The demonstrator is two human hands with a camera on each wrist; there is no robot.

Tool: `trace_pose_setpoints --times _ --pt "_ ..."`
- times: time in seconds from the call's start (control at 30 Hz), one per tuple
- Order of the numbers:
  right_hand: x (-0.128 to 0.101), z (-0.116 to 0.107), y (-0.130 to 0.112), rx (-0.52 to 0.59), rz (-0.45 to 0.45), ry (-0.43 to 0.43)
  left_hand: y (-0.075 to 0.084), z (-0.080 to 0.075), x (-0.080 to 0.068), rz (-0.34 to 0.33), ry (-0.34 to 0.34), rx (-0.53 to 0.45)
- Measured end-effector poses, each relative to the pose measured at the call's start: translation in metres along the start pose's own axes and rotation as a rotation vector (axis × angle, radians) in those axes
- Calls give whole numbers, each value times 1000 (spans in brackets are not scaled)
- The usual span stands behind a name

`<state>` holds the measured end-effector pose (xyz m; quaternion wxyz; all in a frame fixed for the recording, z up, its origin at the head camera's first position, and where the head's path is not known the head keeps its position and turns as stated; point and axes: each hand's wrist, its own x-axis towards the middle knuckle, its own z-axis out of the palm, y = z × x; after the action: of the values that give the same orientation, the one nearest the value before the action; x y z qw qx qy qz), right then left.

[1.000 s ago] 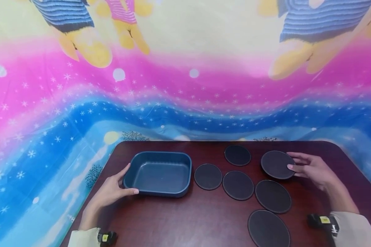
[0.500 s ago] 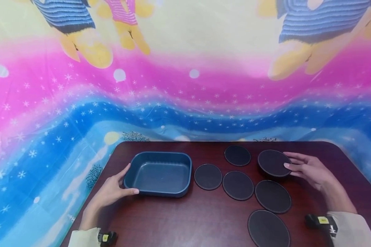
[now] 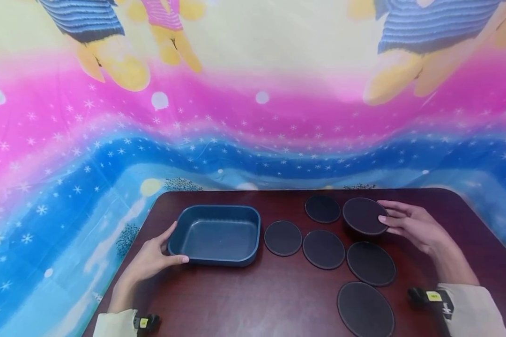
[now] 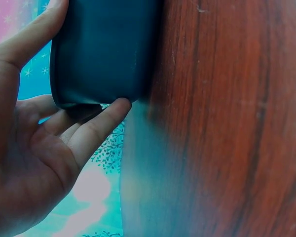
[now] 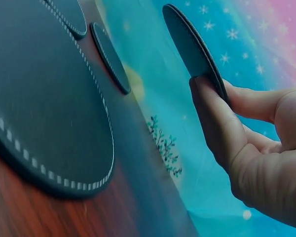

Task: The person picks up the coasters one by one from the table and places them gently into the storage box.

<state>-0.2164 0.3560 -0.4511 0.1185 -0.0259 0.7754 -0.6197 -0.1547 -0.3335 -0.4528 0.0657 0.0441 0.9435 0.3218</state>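
Since a second ago the round dark stitched coaster [image 3: 364, 216] has come up off the dark red wooden tabletop [image 3: 257, 299] and drifted leftward, pinched at its edge by the right hand [image 3: 409, 226]. The left hand [image 3: 152, 259], fingers relaxed and spread, rests against the blue rectangular plastic tray [image 3: 217, 234].

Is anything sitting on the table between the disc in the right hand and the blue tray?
Yes. The right hand holds one disc lifted off the table. Between it and the tray lie three flat discs. Lifted, it can pass over them.
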Motion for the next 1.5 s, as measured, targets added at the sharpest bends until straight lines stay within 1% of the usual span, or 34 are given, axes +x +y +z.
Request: trace_pose_setpoints --times 0.1,0.23,0.33,0.6,0.77,0.9,1.13,1.37,1.5 --pt "0 8 -6 -3 -9 -6 0 -1 0 10 10 2" --pt "0 19 -13 -29 -10 -5 0 -2 0 -3 3 -3" --pt "1 27 -16 -19 -6 -9 1 -2 0 -12 -3 -5" --pt "9 47 -21 -14 4 -22 1 -2 -1 3 2 9" --pt "13 59 -26 -3 -1 -36 0 -2 -1 3 -3 -3" --pt "13 66 -29 0 -7 -41 0 -2 0 1 -6 -15" --pt "12 73 -35 23 -10 -35 1 -1 -1 23 -1 -12" --pt "11 79 -37 46 -14 -34 -8 -1 -3 62 -5 -149" --pt "11 80 -38 39 -11 -34 -13 -3 -3 62 19 -172"
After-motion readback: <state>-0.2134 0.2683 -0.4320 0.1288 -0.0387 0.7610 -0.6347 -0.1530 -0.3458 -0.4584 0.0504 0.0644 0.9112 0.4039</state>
